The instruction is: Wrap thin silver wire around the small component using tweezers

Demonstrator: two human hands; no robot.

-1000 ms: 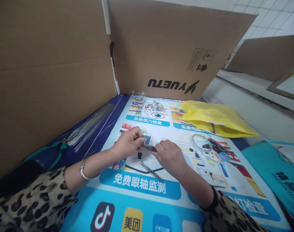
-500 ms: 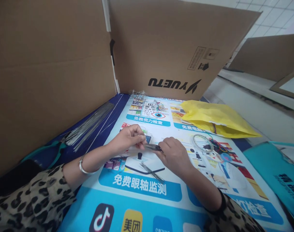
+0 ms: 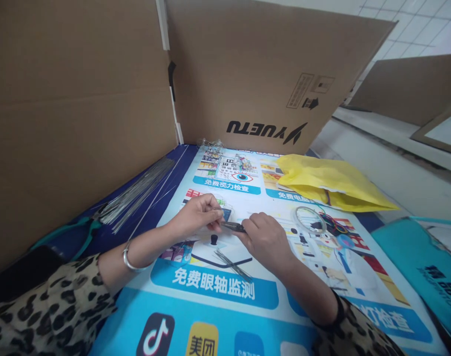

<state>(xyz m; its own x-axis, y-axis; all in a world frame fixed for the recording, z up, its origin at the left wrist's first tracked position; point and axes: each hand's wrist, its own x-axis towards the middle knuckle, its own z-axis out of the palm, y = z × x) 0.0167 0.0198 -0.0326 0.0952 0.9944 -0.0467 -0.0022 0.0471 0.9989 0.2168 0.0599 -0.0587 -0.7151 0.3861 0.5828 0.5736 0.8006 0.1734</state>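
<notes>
Over the middle of the printed sheet, my right hand [image 3: 267,242] is closed around a pair of pliers [image 3: 233,226], with the dark jaws pointing left. Its handles are hidden inside my palm. My left hand [image 3: 201,212] is pinched at the tip of the jaws, thumb against fingers; whatever sits between them is too small to make out. Just below both hands, several short cut pieces of metal wire [image 3: 233,264] lie crossed on the sheet.
A bundle of long straight wires [image 3: 136,195] lies at left beside a teal-handled tool [image 3: 86,237]. To the right are a wire coil [image 3: 310,219], a yellow bag [image 3: 329,180] and a teal pouch [image 3: 414,262]. Tangled wire [image 3: 242,162] lies near the cardboard wall [image 3: 270,74].
Both hands stay nearly in place, with the pliers at my left fingertips. The whole view has shifted very slightly.
</notes>
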